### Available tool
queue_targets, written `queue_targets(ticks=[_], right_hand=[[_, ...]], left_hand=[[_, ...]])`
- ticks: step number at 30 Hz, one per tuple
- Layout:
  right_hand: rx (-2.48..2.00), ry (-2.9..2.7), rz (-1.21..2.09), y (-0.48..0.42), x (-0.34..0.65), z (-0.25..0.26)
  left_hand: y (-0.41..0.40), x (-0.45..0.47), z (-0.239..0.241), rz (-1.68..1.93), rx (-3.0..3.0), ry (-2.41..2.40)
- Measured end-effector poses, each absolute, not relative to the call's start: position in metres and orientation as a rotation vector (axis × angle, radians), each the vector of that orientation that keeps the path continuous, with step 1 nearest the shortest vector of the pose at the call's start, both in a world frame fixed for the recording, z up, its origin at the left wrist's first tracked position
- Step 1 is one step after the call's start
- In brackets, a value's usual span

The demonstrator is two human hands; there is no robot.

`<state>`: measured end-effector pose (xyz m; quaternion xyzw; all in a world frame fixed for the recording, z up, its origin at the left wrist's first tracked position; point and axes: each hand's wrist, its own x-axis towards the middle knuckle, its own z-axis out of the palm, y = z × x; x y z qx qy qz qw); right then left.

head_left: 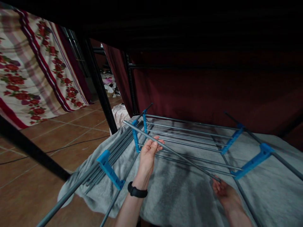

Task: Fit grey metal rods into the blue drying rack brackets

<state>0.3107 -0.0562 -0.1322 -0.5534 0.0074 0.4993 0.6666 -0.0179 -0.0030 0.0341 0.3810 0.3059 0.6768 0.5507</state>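
Observation:
A thin grey metal rod slants across the middle, its far end up at the left. My left hand, with a black band on the wrist, pinches it partway along. At the rod's lower right end my right hand has its fingers closed around it. Beneath and behind lies a rack frame of grey tubes joined by blue plastic brackets. One blue bracket stands at the front left, another at the right. Several crossbars run between the left and right sides.
Several loose grey rods lie bundled at the left on a grey blanket. Black metal posts and a dark surface overhead enclose the space. A dark red cloth hangs behind. Flowered fabric hangs over the tiled floor.

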Motion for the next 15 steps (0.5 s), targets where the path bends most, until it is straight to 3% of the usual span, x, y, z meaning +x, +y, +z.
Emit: queue_targets(ticks=[15], right_hand=[[-1.195, 0.042, 1.250, -0.059, 0.280, -0.118]], left_hand=[[0.008, -0.030, 0.025, 1.710, 0.951, 0.817]])
